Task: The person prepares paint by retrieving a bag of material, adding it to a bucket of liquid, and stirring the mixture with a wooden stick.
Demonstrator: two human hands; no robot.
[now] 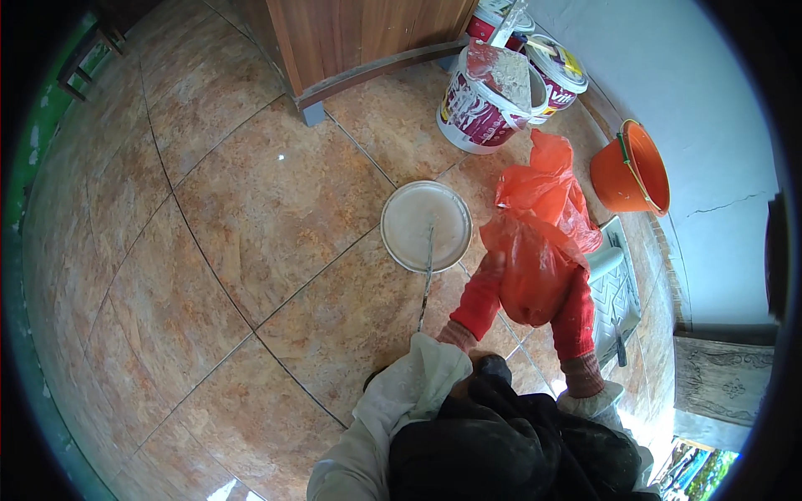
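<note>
A thin orange-red plastic bag hangs between my two hands, its lower part bulging and its far end spread out beyond them. My left hand, in a red knitted glove, grips the bag's left side. On the other side, my right hand, gloved the same way, holds the bag too; the film hides part of its fingers. What the bag contains, if anything, I cannot make out. Left of the bag, a round white lid lies on the floor, with a thin stick reaching across it toward me.
A paint tray with a roller lies right of my hands. An orange bucket stands by the wall. Several paint buckets are grouped at the back, beside a wooden cabinet. Brown tiles cover the floor.
</note>
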